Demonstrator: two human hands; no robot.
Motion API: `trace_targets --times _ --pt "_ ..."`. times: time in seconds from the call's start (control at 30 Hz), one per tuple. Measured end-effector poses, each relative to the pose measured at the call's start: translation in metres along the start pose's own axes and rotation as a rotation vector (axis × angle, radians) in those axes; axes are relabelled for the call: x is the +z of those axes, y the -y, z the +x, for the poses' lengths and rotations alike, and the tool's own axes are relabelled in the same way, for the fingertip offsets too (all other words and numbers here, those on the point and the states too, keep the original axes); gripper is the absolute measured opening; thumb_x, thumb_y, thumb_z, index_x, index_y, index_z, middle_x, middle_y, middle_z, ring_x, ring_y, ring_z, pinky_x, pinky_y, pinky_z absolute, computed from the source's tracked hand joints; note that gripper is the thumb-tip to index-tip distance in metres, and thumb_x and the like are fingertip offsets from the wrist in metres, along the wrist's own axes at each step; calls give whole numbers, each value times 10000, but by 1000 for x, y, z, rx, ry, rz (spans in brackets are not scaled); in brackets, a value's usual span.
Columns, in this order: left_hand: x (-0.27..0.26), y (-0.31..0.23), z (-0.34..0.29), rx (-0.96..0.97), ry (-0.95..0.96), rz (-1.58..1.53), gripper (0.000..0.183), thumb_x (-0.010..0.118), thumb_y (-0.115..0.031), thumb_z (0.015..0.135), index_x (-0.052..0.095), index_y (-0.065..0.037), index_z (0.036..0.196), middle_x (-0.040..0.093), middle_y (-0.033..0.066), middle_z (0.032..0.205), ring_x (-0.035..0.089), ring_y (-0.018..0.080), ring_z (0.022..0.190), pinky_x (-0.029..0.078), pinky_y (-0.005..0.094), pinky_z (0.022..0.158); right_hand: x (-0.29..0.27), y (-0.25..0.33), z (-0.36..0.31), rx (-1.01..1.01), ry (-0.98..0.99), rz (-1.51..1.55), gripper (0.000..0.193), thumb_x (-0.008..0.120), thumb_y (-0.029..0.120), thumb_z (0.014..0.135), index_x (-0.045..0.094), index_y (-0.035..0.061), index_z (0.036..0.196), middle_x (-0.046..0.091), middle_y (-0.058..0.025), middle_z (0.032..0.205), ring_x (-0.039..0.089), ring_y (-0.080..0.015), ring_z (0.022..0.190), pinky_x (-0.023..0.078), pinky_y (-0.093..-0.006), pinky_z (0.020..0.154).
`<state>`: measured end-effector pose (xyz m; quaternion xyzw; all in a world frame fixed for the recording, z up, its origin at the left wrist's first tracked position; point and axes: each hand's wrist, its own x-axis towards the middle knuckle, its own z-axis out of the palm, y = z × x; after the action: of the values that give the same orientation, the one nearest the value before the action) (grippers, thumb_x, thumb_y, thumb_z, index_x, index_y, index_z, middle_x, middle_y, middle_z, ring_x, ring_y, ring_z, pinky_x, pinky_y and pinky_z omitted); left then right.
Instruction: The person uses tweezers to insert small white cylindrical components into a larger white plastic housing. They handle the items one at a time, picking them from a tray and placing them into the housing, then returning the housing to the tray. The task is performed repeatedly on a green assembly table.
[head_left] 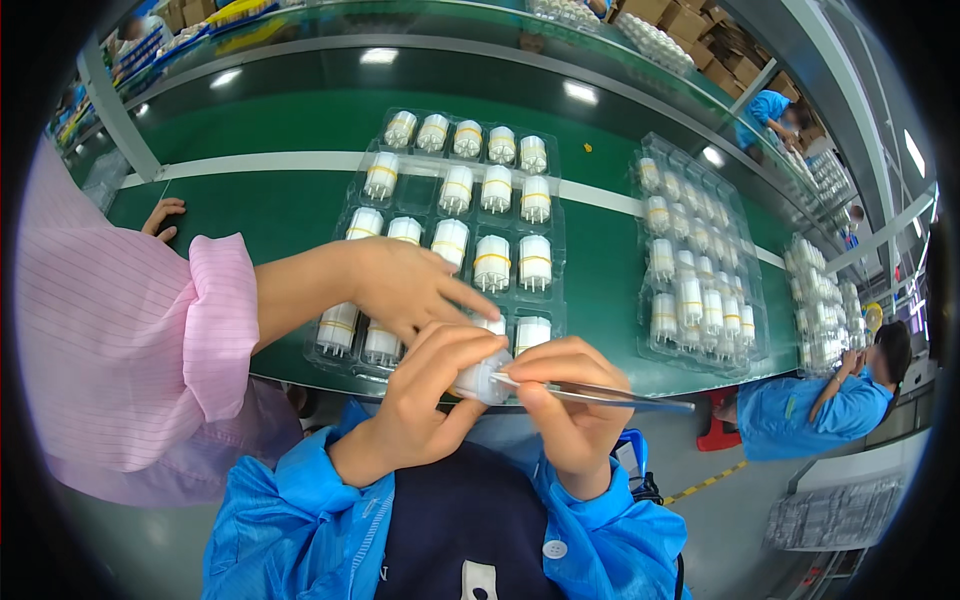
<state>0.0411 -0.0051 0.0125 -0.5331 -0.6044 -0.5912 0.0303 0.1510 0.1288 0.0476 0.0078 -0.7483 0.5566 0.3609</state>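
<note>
My left hand (425,398) grips a whitish, rounded plastic part (484,381) in front of my chest, its fingers curled round the side. In my right hand (575,400) is a pair of metal tweezers (610,396), pinched between thumb and fingers. One end meets the plastic part, and the other sticks out to the right. Just beyond my hands lies a clear plastic tray (425,188) of white cylinders with yellow bands and metal pins. Another person's hand (400,285), coming from a pink striped sleeve (222,310), reaches over this tray, close to my left hand.
The green work surface (600,250) carries a second clear tray (755,270) of white cylinders to the right, with more stacked parts (825,310) farther along. A metal rail (330,45) runs along the back. A blue-clad person (825,410) works at the right.
</note>
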Motion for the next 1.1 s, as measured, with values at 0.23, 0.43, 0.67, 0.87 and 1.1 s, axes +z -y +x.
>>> trace_targets --times 0.23,0.43,0.67,0.87,1.1 --pt "-3 -1 -4 -150 83 -314 533 762 24 721 586 18 1224 590 174 1115 611 275 1030 489 357 882 -6 1 0 -40 -37 45 132 735 21 786 716 -21 910 709 -153 884 687 -242 821 532 -313 709" --pt "-3 -2 -4 -163 104 -357 520 752 27 733 582 24 1224 592 177 1118 614 281 1018 491 352 863 -9 0 3 -107 41 -27 139 738 -12 765 719 -20 902 715 -145 889 699 -265 809 543 -329 712" --pt "-4 -1 -5 -148 99 -341 504 752 17 746 582 23 1220 603 178 1123 616 287 1016 490 354 861 -4 -1 1 -72 -17 24 138 732 -24 766 714 -25 902 716 -145 872 704 -255 798 546 -316 694" --pt "-4 -1 -5 -144 108 -332 495 745 10 756 580 25 1222 600 179 1129 613 289 1021 486 356 864 -6 -3 2 -129 17 -2 122 716 -31 784 700 -34 905 711 -157 875 698 -239 801 543 -306 692" --pt "-4 3 -8 -154 102 -284 528 743 21 731 577 28 1232 598 186 1126 612 301 1018 486 361 865 -4 -1 1 -14 -9 -11 118 707 -37 788 701 -28 906 703 -163 872 678 -216 779 521 -294 673"
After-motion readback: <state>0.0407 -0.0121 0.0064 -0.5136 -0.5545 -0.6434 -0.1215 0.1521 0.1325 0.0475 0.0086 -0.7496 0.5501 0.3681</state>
